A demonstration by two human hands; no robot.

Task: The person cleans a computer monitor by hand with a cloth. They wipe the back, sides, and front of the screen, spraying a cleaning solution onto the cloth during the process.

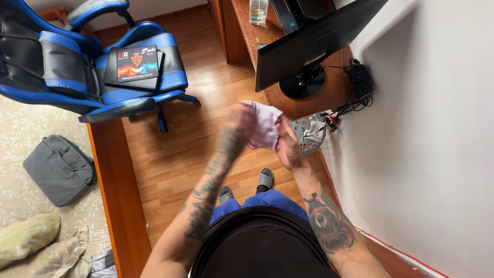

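- Hands meet at frame centre: left hand (pixel 242 119) and right hand (pixel 286 145) both close their fingers on a pale pink cloth (pixel 263 129), bunched between them above the wood floor (pixel 170 159).
- Risk, as a judgement: a loosened grip could let the cloth fall toward the small fan (pixel 309 134) just beside it, where cables trail.
- Grey bag (pixel 59 170), zipped, lies at left; contents hidden.
- Clear bottle (pixel 258 10) stands on the desk (pixel 257 38), top of frame; its fill cannot be told.

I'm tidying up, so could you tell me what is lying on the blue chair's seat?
A dark flat mouse pad with a colourful print lies on the blue chair; anything beneath it is hidden.
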